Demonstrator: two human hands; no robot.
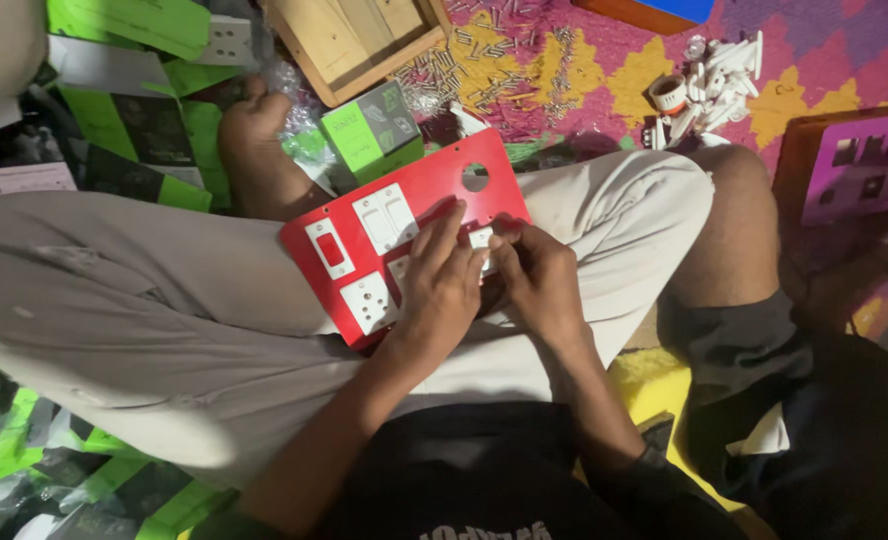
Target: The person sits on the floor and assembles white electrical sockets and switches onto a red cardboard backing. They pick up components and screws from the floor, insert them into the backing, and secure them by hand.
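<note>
A red switchboard panel [434,180] rests tilted on my lap, across my grey trousers. It carries a white switch with a red rocker [330,248], a pair of white switches [385,217], a white socket [368,302] and a round hole [475,177]. My left hand [441,285] lies over the panel's lower middle, fingers pressing on it. My right hand [539,280] sits at the panel's right edge, fingertips pinching a small white module [481,240] against the panel. Part of the panel is hidden under both hands.
Loose metal screws [504,70] are scattered on a pink and yellow mat. White plastic parts [714,80] lie at the upper right, by a purple panel [864,160]. A wooden frame [354,40] and green and black cartons [369,130] surround my bare foot [254,150].
</note>
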